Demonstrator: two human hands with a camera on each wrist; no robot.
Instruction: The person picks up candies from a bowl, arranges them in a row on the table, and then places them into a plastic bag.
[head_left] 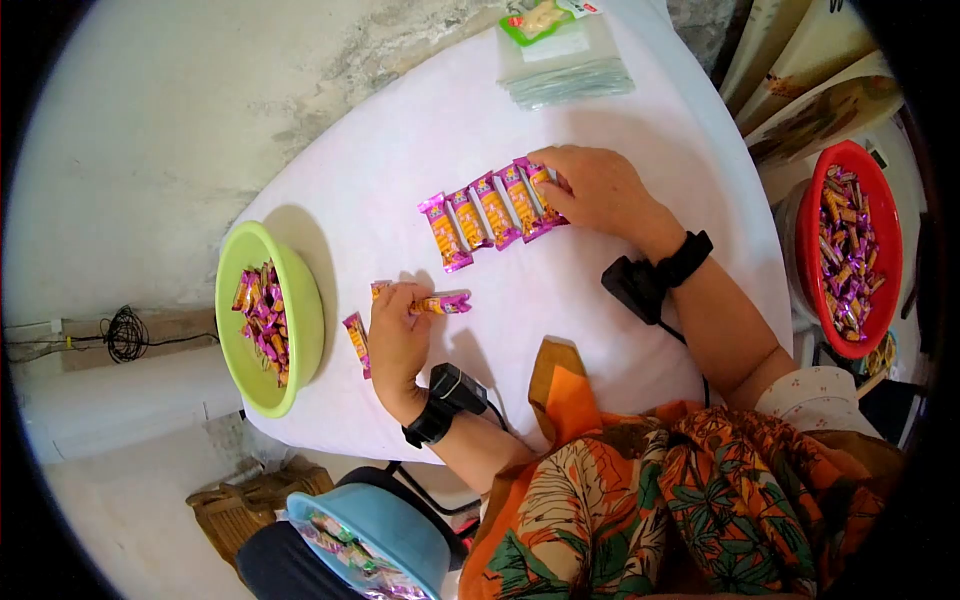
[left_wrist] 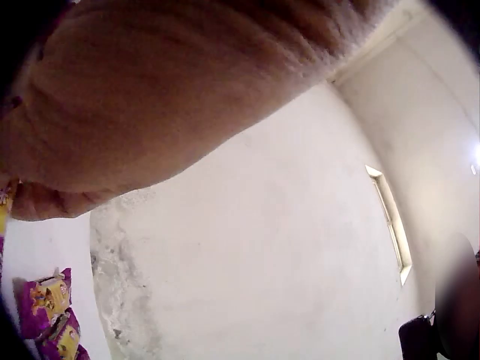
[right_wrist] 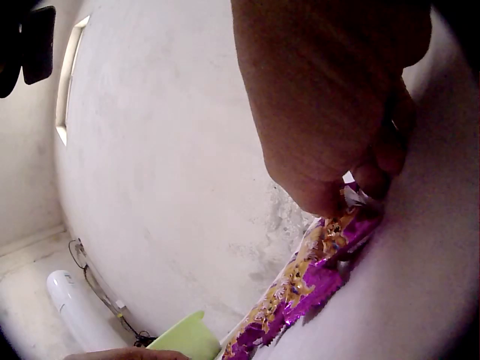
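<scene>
Several purple-and-yellow wrapped snack bars (head_left: 493, 212) lie side by side in a slanting row on the white-covered table (head_left: 600, 330). At the row's right end my right hand (head_left: 605, 195) has its thumb and fingers curled about the last bar; in the right wrist view the fingertips meet the end of a purple wrapper (right_wrist: 322, 277). Nearer the green basin, my left hand (head_left: 400, 335) grips a wrapped snack bar (head_left: 445, 303), which sticks out to the right of its fingers. Another snack bar (head_left: 357, 345) lies beside that hand, partly covered by it.
A light green basin (head_left: 308, 330) of wrapped bars stands at the table's left. Clear plastic bags (head_left: 570, 80) lie stacked at the far edge. On the right is a red basin (head_left: 890, 250) with more bars; below, a blue basin (head_left: 400, 520) holds wrapped items.
</scene>
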